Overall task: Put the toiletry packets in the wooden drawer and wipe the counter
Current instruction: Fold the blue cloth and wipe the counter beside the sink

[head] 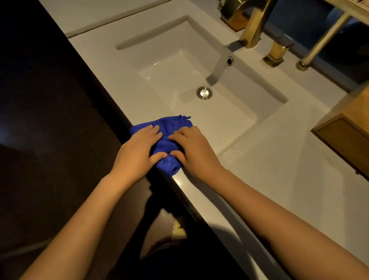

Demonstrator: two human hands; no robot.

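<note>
Head view looks down on a pale worktop (275, 167) with a rectangular sink (146, 56). Left hand (137, 152) and right hand (195, 151) both lie flat, fingers spread, pressing a crumpled blue cloth (168, 130) at the worktop's front edge, just before the sink. A wooden drawer (353, 145) box stands at the right, closed; no packets show.

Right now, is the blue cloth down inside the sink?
No, the blue cloth lies on the counter's front edge beside the sink, pressed flat under the left hand and right hand.
</note>
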